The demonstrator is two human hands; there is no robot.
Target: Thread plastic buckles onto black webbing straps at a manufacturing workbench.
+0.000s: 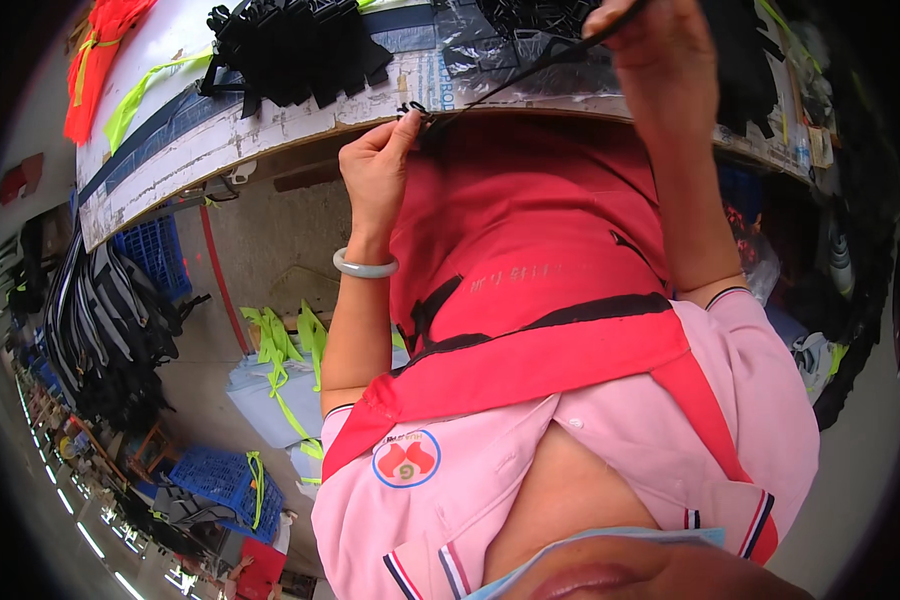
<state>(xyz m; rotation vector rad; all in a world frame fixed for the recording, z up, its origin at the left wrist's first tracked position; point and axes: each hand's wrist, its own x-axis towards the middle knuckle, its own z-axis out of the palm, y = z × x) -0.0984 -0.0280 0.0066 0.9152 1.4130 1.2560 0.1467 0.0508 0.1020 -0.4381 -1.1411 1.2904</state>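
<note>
My left hand [375, 170], with a pale green bangle [365, 267] on its wrist, pinches a small black buckle [415, 110] at the end of a thin black strap [515, 72]. The strap runs up and to the right into my right hand [660, 60], which is closed around its other end near the top edge. Both hands are raised in front of my red apron [530, 230], just at the worn white edge of the work table [270, 125]. The strap is stretched taut between them.
On the table lie a heap of black strap pieces [290, 45], clear plastic bags [490, 40] and a red cloth with neon-yellow tape [105, 50]. Below are blue crates [155, 250], neon-green straps [280, 350] and a bundle of black-and-white webbing [100, 320].
</note>
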